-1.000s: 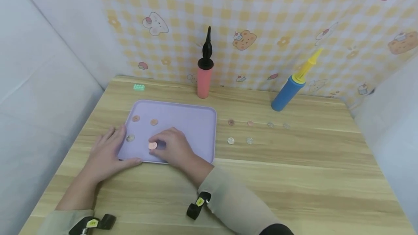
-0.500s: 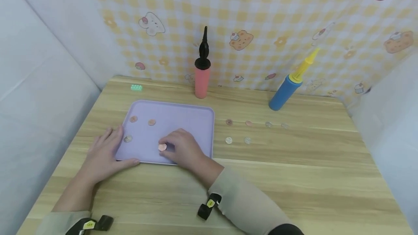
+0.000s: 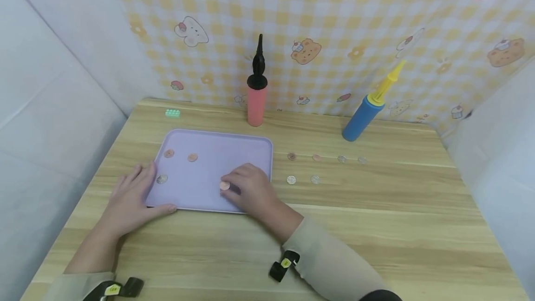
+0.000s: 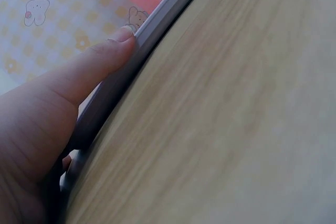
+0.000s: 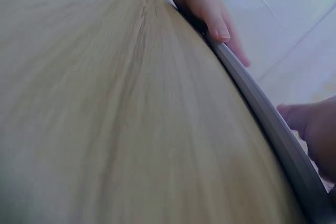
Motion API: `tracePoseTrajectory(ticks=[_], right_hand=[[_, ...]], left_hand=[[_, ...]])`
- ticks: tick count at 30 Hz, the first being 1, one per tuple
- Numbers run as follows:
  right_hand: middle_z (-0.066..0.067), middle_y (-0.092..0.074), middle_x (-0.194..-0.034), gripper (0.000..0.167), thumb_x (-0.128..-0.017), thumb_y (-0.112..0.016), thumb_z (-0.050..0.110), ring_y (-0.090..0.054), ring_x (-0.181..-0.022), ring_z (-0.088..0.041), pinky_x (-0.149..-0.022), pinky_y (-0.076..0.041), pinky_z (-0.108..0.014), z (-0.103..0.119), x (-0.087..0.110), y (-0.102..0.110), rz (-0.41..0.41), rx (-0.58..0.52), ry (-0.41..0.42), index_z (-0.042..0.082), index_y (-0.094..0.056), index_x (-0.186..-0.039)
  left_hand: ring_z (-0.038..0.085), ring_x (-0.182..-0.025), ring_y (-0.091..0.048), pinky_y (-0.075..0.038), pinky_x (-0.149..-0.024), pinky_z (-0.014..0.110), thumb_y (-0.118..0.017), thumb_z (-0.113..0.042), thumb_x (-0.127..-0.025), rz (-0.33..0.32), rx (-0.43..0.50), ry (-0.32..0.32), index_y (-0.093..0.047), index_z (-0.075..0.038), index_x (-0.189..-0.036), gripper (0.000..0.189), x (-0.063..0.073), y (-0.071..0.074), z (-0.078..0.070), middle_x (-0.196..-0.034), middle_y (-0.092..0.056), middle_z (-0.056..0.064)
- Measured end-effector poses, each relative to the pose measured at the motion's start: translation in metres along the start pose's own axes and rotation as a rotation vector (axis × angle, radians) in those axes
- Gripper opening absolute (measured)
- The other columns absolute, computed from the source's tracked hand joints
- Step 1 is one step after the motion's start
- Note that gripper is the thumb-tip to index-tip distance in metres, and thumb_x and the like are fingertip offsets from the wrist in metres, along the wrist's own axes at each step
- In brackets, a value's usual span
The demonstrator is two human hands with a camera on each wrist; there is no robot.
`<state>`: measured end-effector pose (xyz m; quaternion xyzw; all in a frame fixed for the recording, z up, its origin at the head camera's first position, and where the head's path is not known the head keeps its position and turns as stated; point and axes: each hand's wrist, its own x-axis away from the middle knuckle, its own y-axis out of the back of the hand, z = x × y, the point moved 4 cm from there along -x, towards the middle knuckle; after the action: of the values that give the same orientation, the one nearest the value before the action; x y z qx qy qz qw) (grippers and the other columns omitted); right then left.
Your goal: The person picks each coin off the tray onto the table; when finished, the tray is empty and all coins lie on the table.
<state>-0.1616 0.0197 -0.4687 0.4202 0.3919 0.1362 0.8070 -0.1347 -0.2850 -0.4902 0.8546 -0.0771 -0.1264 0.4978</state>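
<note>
Between thumb and fingertips, my right hand (image 3: 252, 190) pinches a copper-coloured coin (image 3: 225, 185), over the front right part of a lilac tray (image 3: 221, 147). My left hand (image 3: 131, 199) rests against the tray's front left corner, its thumb on the front rim and its fingers extended along the left side. Two copper coins lie on the tray, one at the left (image 3: 169, 153) and one beside it (image 3: 192, 157). A silver coin (image 3: 162, 179) lies nearer the left hand. In the left wrist view, the left thumb (image 4: 107, 59) touches the tray's rim (image 4: 157, 22).
Right of the tray, several coins lie in two rows, among them a dark copper coin (image 3: 291, 156) and a silver coin (image 3: 291, 179). Behind stand a pink-and-black hand pump (image 3: 256, 101) and a leaning blue-and-yellow pump (image 3: 362, 117). A small green toy brick (image 3: 172, 113) lies at the back left.
My right hand has moved rightward across the tray, carrying the pinched coin along. My left hand has stayed at the tray's corner. The head view has shifted slightly.
</note>
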Motion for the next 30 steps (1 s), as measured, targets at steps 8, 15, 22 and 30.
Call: tracePoseTrajectory(ticks=[8, 15, 22, 30], right_hand=[[0.002, -0.078, -0.096, 0.026, -0.082, -0.095, 0.023, -0.069, -0.096, -0.016, -0.090, -0.056, -0.026, -0.016, 0.019, 0.021, -0.190, -0.071, 0.056, 0.010, -0.084, -0.103], [0.000, -0.078, -0.096, 0.028, -0.080, -0.096, 0.021, -0.069, -0.092, -0.017, -0.088, -0.056, -0.030, -0.034, 0.038, 0.040, -0.174, -0.075, 0.002, 0.008, -0.084, -0.102], [0.001, -0.079, -0.104, 0.028, -0.083, -0.095, 0.022, -0.069, -0.103, -0.019, -0.097, -0.054, -0.037, -0.052, 0.064, 0.059, -0.117, -0.065, -0.129, 0.010, -0.084, -0.105], [0.004, -0.078, -0.100, 0.032, -0.080, -0.097, 0.021, -0.069, -0.100, -0.018, -0.090, -0.057, -0.039, -0.074, 0.091, 0.080, -0.152, -0.045, -0.197, 0.010, -0.083, -0.106]], left_hand=[[0.060, -0.155, -0.014, 0.003, -0.124, 0.072, -0.091, -0.055, -0.078, -0.004, 0.007, -0.005, -0.015, 0.003, -0.169, 0.132, 0.000, -0.001, -0.001, -0.167, -0.030, 0.033], [0.060, -0.155, -0.015, 0.002, -0.124, 0.072, -0.092, -0.055, -0.077, -0.005, -0.005, -0.007, -0.015, 0.003, -0.169, 0.133, 0.002, -0.002, 0.000, -0.167, -0.030, 0.034], [0.059, -0.155, -0.015, 0.003, -0.125, 0.071, -0.091, -0.055, -0.078, 0.004, -0.013, -0.004, -0.014, 0.003, -0.169, 0.133, 0.000, -0.002, 0.000, -0.167, -0.030, 0.033], [0.061, -0.154, -0.016, 0.002, -0.124, 0.072, -0.091, -0.056, -0.078, -0.001, -0.025, -0.020, -0.015, 0.004, -0.168, 0.133, 0.001, -0.001, -0.001, -0.166, -0.031, 0.034]])
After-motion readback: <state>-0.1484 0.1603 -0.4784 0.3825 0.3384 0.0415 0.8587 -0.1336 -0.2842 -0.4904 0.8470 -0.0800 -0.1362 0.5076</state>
